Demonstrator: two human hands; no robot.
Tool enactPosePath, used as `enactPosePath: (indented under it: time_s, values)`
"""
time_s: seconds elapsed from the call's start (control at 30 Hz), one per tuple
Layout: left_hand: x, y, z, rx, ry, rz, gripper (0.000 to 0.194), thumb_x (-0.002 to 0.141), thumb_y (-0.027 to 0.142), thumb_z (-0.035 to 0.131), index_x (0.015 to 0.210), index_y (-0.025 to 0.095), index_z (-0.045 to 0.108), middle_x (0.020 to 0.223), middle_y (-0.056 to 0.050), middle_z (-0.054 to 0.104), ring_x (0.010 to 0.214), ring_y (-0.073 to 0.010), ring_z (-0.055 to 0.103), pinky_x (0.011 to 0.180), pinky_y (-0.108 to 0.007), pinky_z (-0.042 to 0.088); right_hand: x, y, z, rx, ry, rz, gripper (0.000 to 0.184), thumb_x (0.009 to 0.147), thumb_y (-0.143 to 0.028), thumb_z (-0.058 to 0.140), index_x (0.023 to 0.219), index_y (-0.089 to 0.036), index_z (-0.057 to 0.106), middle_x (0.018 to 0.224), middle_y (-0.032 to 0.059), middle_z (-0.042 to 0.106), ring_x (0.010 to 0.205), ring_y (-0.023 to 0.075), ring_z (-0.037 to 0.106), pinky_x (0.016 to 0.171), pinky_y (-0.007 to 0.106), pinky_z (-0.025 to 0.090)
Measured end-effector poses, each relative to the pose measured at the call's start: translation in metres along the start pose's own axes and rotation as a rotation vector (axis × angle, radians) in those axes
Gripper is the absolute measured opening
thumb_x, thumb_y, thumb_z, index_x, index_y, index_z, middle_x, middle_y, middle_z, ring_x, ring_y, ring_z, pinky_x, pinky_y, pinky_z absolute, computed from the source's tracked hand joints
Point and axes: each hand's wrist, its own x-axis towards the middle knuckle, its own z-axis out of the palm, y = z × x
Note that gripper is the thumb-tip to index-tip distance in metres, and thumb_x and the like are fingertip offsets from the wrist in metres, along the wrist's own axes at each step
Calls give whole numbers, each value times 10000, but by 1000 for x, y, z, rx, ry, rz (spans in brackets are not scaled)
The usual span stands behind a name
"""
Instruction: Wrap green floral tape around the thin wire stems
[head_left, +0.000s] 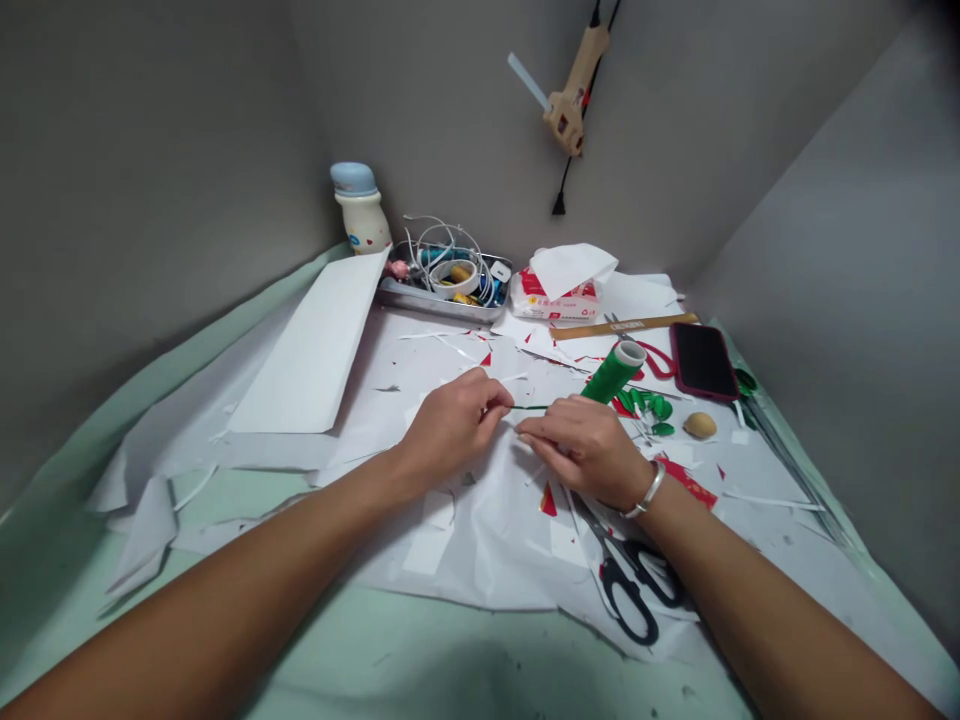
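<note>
The left hand (450, 425) and right hand (581, 445) pinch a thin green stem (529, 407) narrowly, beside a green tape roll (611, 372); the tissue packet (555, 300) print is unreadable.

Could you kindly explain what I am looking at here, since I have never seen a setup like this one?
There is no machine here: this is a single picture from a camera worn on a person's head, looking down at their own arms. The left hand pinches a thin green stem, and the right hand sits right beside it. On the white paper lie black-handled scissors, a roll of green tape, green leaf shapes, red paper scraps and a phone. A hot glue gun hangs against the wall behind.
</note>
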Motion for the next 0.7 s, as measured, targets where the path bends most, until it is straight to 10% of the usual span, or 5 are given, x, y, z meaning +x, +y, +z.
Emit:
enactPosePath:
  time_s: [0.17,0.37,0.57,0.7]
  values:
    - [-2,-1,4,102,-106,42,180,830,147,484,872,183,655,844,-30,601,728,-144,551,667,-274,414,0,7,-6,25,97,82,182,892,-239,531,901,-183,703,633,18,593,620,137,508,646,287,377]
    - [1,6,-2,-282,-314,11,172,782,123,539,820,202,687,832,-8,649,786,-132,588,737,-265,439,2,15,-4,225,157,242,173,890,-249,543,881,-188,704,696,20,643,656,133,562,638,256,424]
    - [6,7,-6,-552,-147,-230,151,800,282,582,862,170,661,755,-14,647,659,-119,562,623,-253,439,-1,15,6,232,42,220,177,884,-218,526,901,-200,701,810,33,698,730,143,616,679,256,452]
    - [5,0,-4,-275,34,-204,143,806,265,569,845,175,674,815,-25,640,694,-132,566,673,-278,447,-1,3,9,81,-66,59,181,892,-242,521,895,-205,698,697,20,646,681,147,561,703,291,420]
